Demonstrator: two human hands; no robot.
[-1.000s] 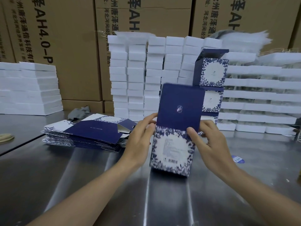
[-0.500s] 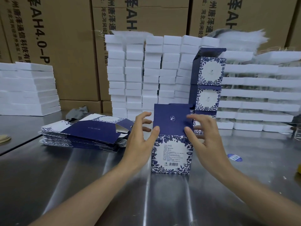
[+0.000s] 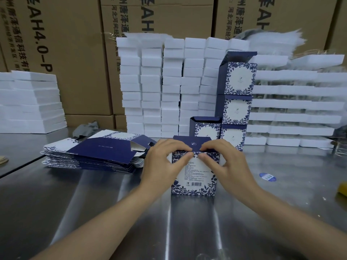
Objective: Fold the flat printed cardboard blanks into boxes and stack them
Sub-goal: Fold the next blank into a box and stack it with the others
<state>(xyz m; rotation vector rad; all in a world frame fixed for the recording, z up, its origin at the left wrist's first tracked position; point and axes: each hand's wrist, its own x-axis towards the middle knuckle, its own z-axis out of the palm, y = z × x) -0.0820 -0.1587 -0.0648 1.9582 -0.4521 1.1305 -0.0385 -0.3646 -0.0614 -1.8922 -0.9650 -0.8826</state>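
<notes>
Head view: the box (image 3: 195,173) I'm working on stands upright on the steel table (image 3: 93,212), front and centre. It is white with a blue leaf border, small print and a barcode low on the face towards me. Its plain navy lid is folded down over the top.

My left hand (image 3: 161,162) and right hand (image 3: 229,164) meet at the lid's front edge. Both have their fingers curled over the lid and their thumbs on the front face, pinching it.

Just behind stands another box (image 3: 204,128) with its lid up, and to its right a stack (image 3: 236,94) of three. The flat blanks (image 3: 93,156) lie piled to the left, near my left hand. White foam blocks (image 3: 169,87) and brown cartons (image 3: 65,53) wall off the back, and a blue sticker (image 3: 267,176) lies on the table to the right. Nothing blocks my hands.

The barcode face points at me and the lid's front edge runs left to right. The box looks nearly cubic, so I cannot tell its long axis.
</notes>
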